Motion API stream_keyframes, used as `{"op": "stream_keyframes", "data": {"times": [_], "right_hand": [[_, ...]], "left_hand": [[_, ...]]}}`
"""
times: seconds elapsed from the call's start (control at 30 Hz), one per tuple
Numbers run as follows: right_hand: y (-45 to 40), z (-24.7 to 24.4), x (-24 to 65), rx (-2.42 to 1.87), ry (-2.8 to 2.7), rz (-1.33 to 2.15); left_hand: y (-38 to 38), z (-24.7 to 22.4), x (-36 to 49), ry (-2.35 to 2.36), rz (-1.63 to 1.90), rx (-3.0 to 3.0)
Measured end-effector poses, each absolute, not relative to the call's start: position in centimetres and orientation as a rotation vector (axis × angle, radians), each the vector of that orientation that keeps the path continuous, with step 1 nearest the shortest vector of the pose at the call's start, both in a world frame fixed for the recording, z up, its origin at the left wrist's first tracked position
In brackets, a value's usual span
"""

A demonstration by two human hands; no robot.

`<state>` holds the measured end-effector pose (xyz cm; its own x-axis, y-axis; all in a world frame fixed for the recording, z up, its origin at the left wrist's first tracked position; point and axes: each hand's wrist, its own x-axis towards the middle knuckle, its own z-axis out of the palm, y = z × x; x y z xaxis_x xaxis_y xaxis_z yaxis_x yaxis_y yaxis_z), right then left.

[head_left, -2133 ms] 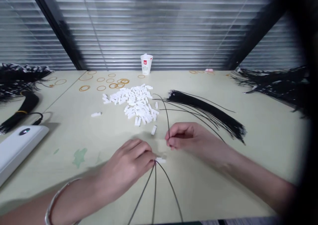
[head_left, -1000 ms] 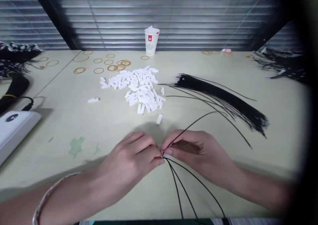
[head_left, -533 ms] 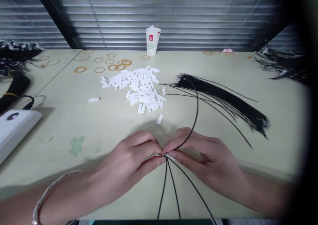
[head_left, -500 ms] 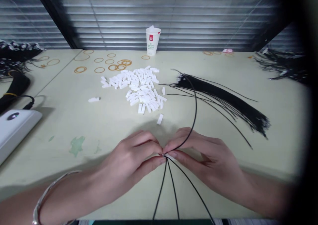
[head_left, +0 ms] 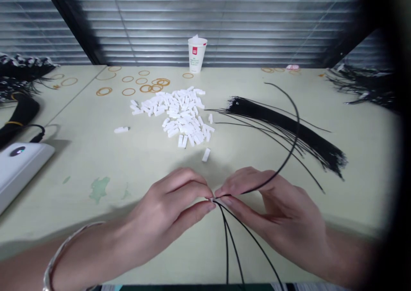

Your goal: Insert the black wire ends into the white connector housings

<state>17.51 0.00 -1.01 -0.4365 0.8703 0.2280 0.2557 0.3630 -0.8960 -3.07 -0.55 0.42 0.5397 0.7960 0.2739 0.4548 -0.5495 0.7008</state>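
My left hand (head_left: 167,212) pinches a small white clip (head_left: 212,200) over the table (head_left: 96,162), three wires (head_left: 236,248) trailing from it toward me, while my right hand (head_left: 276,209) pinches a fourth wire (head_left: 290,149) at the clip, arching above the bundle (head_left: 289,130).

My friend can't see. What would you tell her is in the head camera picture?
Two hands meet fingertip to fingertip over a pale table: the left hand pinches a tiny white piece where thin black cords join, and the right hand feeds in a curved black cord. Behind lie a pile of white pieces, a bundle of black cords, rubber bands and a paper cup.
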Motion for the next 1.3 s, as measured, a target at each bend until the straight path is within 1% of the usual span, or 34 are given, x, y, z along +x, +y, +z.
{"op": "stream_keyframes", "data": {"times": [0.27,0.53,0.83,1.03,1.17,1.3], "right_hand": [[-0.2,-1.1,17.6,-0.882,-1.883,1.038],[0.0,-1.5,17.5,-0.864,-1.919,1.049],[-0.1,-1.2,17.3,-0.862,-1.919,1.086],[0.2,-1.1,17.2,-0.93,-2.035,0.983],[0.7,-0.8,17.0,-0.961,-2.064,0.982],[2.5,-0.4,17.4,-0.94,-2.076,1.004]], "left_hand": [[-0.8,0.0,-3.1,1.03,0.83,2.514],[-1.0,-0.1,-3.0,1.062,0.79,2.513],[-1.0,-0.4,-3.1,1.006,0.86,2.52],[-0.9,-0.8,-3.3,0.985,0.826,2.575],[-0.7,-0.6,-3.1,1.018,0.779,2.511],[-0.3,0.2,-3.0,1.056,0.755,2.189]]}}
